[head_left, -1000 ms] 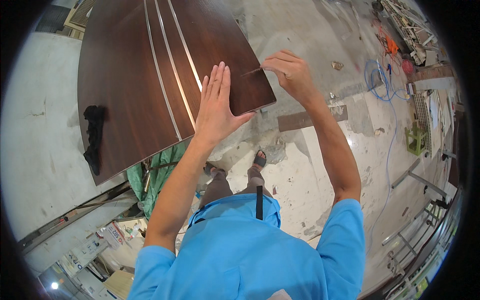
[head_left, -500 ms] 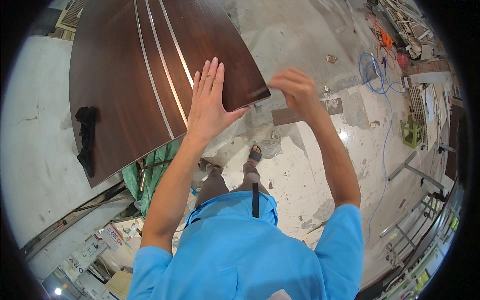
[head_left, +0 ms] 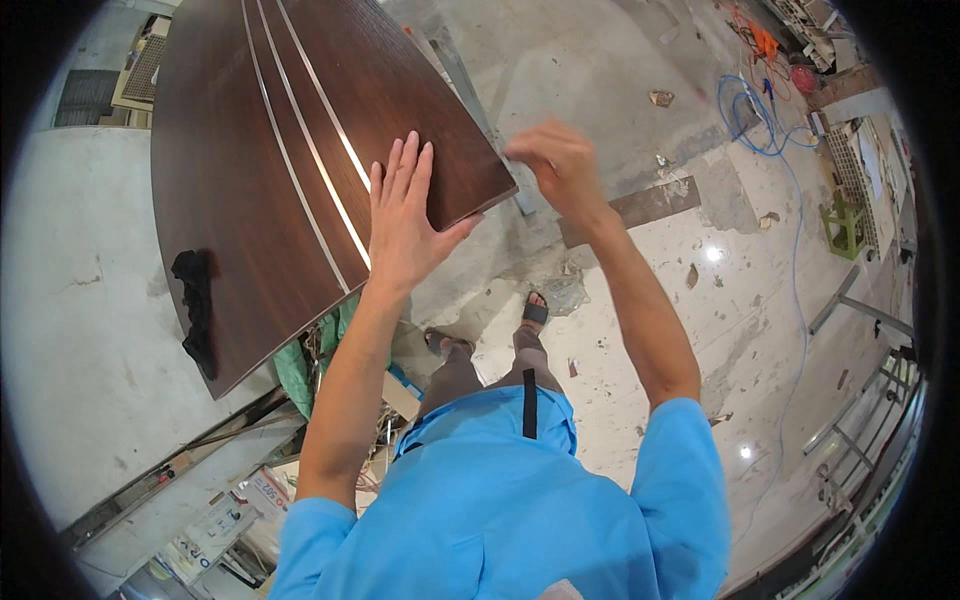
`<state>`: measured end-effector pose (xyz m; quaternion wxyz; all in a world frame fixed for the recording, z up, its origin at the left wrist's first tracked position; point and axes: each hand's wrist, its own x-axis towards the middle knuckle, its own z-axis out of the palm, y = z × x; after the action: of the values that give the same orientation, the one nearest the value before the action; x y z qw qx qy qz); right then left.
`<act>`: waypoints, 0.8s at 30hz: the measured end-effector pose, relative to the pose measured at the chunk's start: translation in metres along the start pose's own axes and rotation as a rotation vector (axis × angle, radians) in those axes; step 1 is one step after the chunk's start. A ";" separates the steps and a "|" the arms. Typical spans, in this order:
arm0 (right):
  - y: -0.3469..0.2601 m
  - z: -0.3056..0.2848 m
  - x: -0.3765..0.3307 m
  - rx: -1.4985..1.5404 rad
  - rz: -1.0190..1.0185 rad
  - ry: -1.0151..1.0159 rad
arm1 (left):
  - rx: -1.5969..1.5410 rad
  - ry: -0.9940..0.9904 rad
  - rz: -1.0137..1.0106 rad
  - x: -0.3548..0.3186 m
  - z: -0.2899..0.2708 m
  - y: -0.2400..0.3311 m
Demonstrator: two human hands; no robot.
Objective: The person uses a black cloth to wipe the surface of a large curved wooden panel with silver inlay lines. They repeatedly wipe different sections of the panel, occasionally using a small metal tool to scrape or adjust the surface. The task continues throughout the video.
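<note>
A dark brown wood panel (head_left: 250, 220) with three thin silvery strips lies in front of me, reaching from far left toward the middle. My left hand (head_left: 404, 215) rests on its top near the near edge, fingers stretched out and the thumb over the edge. Beside the panel's right corner is my right hand (head_left: 560, 170), blurred by motion, with its fingers curled together. Whatever it may hold is hidden. A crumpled black cloth (head_left: 195, 310) lies on the panel's left end.
Green sheeting (head_left: 293, 375) hangs below the panel's near edge. A flat brown board (head_left: 650, 205) lies on the floor to the right. Farther right are a coiled blue hose (head_left: 745, 118), a green plastic stool (head_left: 842, 228) and metal frames (head_left: 865, 310). A pale surface (head_left: 90, 330) extends at left.
My right hand has moved slightly left and up along the panel's right edge. The left hand stays flat on the panel. The whole view has shifted a little.
</note>
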<state>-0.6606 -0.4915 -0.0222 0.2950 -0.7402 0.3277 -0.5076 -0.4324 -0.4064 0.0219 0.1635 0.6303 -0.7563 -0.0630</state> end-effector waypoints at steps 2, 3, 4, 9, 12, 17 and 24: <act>-0.014 -0.017 -0.014 -0.031 -0.030 -0.051 | 0.007 -0.010 -0.002 0.000 0.000 0.000; -0.020 -0.019 -0.019 0.015 0.002 -0.065 | 0.010 -0.005 -0.003 -0.001 0.000 0.000; -0.023 -0.018 -0.024 0.093 -0.025 -0.027 | 0.003 0.002 0.004 -0.001 0.000 0.000; -0.020 0.010 -0.035 0.222 0.315 0.245 | 0.007 0.028 0.007 0.000 0.000 0.001; -0.020 0.011 -0.046 0.193 0.222 0.126 | 0.013 0.017 0.002 0.001 -0.001 0.002; -0.037 0.030 -0.068 0.320 0.539 0.457 | 0.033 0.029 0.020 -0.001 0.000 0.001; -0.048 0.060 -0.069 0.362 0.584 0.528 | 0.033 0.024 0.027 0.000 0.000 0.000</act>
<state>-0.6136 -0.4021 -0.0422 0.4575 -0.3975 0.4932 -0.6241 -0.4330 -0.4063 0.0218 0.1629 0.6232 -0.7638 -0.0409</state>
